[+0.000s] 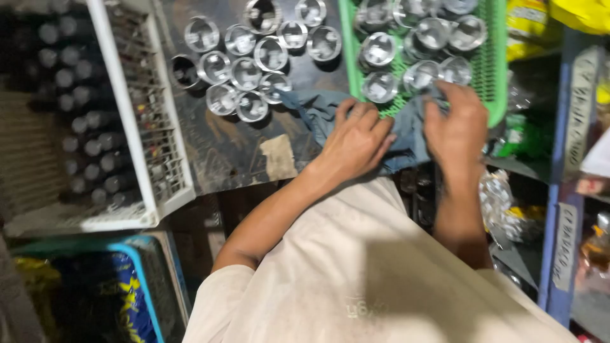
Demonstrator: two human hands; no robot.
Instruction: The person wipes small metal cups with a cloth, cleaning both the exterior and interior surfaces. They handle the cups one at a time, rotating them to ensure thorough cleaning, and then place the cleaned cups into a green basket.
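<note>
Head view, looking down over a dark, stained workbench (235, 149).

Left hand (356, 143): we see it lying palm-down on a blue-grey cloth (318, 114), fingers loosely curled and bunching the fabric beneath them. It grips the cloth; whether anything is wrapped inside we cannot tell.

Right hand (456, 127): fingers bent down at the near edge of a green plastic tray (495, 57), closed over the same cloth and, it appears, a shiny metal piston (454, 70) at the fingertips. The image is motion-blurred here, so we cannot tell whether the hand clasps the piston itself or only the cloth over it.

Hidden or unclear: the part of the cloth under both hands is covered; the tray is cut off at the top edge; the white crate (127, 114) at left holds rows of dark cylindrical parts too blurred to identify.

The cloth is crumpled and dull blue-grey, and spreads from the bench onto the tray's near corner. The pistons are bright, silvery, round cups, open side up. One cluster (254, 57) stands on the bench, well apart from the hands; others sit in the tray just beyond the right hand.
</note>
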